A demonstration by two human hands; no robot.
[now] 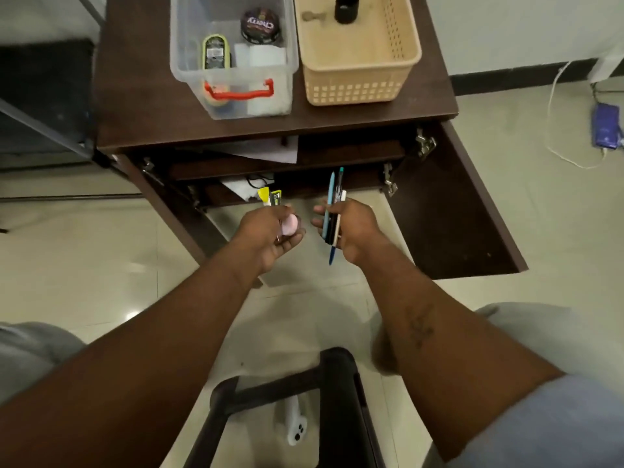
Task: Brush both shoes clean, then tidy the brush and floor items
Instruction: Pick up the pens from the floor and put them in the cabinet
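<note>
Fingers of left hand clasp pink ball; right hand clasps pens before cabinet.

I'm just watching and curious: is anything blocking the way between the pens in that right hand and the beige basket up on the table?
Nothing visible blocks it. The right hand holds the pens in front of the table's edge, and the beige basket sits open-topped above, with only a black cylinder and a small round thing inside.

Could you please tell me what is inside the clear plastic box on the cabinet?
The clear plastic box holds a round black tin, a green-rimmed container and white blocks. Lower items are blurred behind its red handle.
</note>
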